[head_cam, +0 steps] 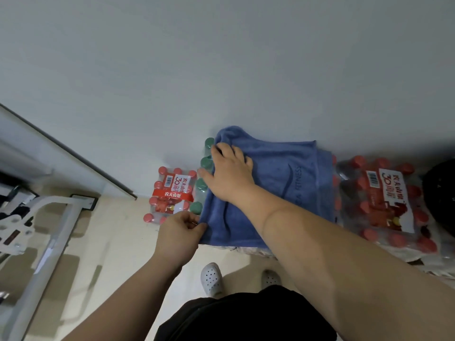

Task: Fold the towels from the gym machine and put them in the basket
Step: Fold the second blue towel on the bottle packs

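A blue towel (283, 183) lies spread over a pack of green-capped bottles (205, 163) that stands on the floor (118, 242) against the pale wall (221, 70). Dark lettering runs along the towel's right part. The right hand (230, 175) lies palm down on the towel's far left part, fingers straight and spread, thumb pointing left over the cloth's edge. The left hand (178, 233) pinches the towel's near left corner between thumb and fingers. To the left of the towel stands a small pack of red-capped bottles (170, 195), and to its right a larger pack of red-capped bottles (384, 205) with a white label. A dark round thing (440, 198) is cut off at the right edge; what it is cannot be told. The white frame of a gym machine (49, 230) fills the lower left. White clogs (211, 279) show below the arms.
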Available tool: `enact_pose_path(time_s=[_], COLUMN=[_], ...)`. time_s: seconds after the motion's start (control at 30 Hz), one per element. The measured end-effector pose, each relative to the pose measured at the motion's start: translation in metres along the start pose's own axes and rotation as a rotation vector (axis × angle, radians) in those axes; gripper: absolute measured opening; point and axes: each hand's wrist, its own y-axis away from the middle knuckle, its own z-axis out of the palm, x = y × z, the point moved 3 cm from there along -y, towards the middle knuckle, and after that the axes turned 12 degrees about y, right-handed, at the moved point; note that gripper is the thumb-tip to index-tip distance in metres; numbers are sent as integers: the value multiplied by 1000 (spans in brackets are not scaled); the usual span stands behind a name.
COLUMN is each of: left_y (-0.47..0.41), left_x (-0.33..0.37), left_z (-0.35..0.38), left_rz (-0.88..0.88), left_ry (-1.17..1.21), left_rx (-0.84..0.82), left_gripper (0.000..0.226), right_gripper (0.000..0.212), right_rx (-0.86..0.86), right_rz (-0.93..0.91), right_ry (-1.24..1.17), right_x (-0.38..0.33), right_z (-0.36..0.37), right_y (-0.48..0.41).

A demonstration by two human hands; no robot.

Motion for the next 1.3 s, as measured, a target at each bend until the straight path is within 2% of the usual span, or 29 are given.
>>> enact_pose_path(time_s=[0.13, 0.3, 0.4, 0.43, 0.5, 0.6, 0.67, 0.73, 0.87, 0.97, 1.1, 1.3], left_y=[-16, -31, -40, -43, -47, -46, -39, -30, -14, 3, 20, 38], left_x=[-13, -22, -25, -24, -17, 7, 26, 43, 57, 59, 58, 53], left_z=[-35, -55, -54, -54, -51, -36, -16, 8, 66, 105, 139, 164], left_rz=[-21, -37, -39, -35, 50, 326, 494, 626, 685, 697, 606, 522], left_ry=[24, 37, 32, 41, 52, -36, -96, -152, -262, -418, -571, -687], left_rx=[7, -10, -55, -33, 49, 123, 87, -11, -225, -274, -224, -87], left_gripper=[5, 7, 4, 11, 23, 19, 17, 16, 19, 31, 42, 40], right_gripper=[75, 68, 66, 66, 68, 75, 80, 83, 81, 78, 72, 62], right_rx=[-33, -55, 40, 71, 131, 154, 116, 72, 42, 3, -61, 68], right_rz=[-78, -161, -93, -44, 69, 257, 373, 400, 269, 171, 45, -89], right_ry=[-50, -121, -129, -121, -86, -66, -51, -30, -59, -27, 30, -37], right_x=[-36, -39, -17, -4, 27, 79, 110, 131, 154, 168, 185, 193], right_z=[12, 18, 14, 13, 12, 14, 16, 16, 11, 4, -1, -10], right_y=[-13, -14, -5, -2, 8, 29, 43, 54, 60, 58, 55, 52])
